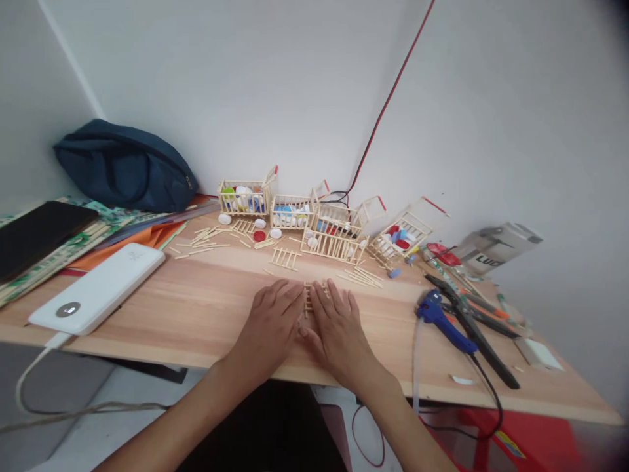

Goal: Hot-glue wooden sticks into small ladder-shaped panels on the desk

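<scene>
Both hands rest low over the wooden table near its front edge. Between and partly under them lies a small lattice of thin wooden sticks, mostly hidden. My left hand lies flat, fingertips at the lattice's left side. My right hand is spread with its fingers over the lattice's right part. Just beyond them sits another stick lattice. Loose sticks lie to the right of it, and more sticks are scattered to the left.
Several miniature stick carts holding bottle caps line the wall. A white power bank, a blue bag and a dark phone occupy the left. At right lie a blue glue gun, black-handled tools and a box.
</scene>
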A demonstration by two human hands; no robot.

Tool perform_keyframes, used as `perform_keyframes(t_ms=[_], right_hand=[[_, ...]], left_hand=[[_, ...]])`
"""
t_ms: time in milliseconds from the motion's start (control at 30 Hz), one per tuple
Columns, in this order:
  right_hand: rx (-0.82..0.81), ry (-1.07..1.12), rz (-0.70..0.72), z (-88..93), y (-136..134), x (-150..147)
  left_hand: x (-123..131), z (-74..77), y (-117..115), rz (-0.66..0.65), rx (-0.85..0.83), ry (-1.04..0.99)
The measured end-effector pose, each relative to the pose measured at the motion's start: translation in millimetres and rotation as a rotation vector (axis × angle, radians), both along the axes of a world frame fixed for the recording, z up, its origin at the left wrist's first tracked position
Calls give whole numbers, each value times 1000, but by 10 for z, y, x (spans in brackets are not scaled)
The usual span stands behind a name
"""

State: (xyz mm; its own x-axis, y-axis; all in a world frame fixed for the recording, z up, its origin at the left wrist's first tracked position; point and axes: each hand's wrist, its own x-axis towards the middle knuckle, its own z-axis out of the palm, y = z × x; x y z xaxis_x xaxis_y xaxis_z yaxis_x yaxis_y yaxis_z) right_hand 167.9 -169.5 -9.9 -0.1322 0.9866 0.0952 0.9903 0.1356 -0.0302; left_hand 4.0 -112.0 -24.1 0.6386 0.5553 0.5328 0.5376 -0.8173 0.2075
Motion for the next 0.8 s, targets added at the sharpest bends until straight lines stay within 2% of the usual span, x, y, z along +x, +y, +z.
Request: perform_keyframes(t_ms=[167, 233, 333, 467, 533, 567, 600, 667, 800], right_hand=[[0, 32, 3, -43, 16, 3], [14, 49, -15, -22, 27, 7], [90, 110, -70, 58, 36, 56], [182, 304, -102, 188, 47, 292], [188, 408, -132, 240, 86, 487], [186, 428, -152, 263, 120, 596], [184, 436, -170, 284, 165, 710], [170, 439, -211, 317, 278, 932], [95, 469, -295, 320, 524, 1257]], left_hand=[[7, -69, 22, 8, 28, -10], [2, -43, 44, 15, 31, -29], [14, 139, 121, 46, 10, -131], [135, 547, 372, 123, -102, -376], [236, 702, 575, 198, -259, -437], [289, 748, 690, 247, -395, -453], [341, 773, 809, 274, -456, -454], [437, 762, 1037, 291, -558, -443], [584, 618, 1348, 280, -830, -381]])
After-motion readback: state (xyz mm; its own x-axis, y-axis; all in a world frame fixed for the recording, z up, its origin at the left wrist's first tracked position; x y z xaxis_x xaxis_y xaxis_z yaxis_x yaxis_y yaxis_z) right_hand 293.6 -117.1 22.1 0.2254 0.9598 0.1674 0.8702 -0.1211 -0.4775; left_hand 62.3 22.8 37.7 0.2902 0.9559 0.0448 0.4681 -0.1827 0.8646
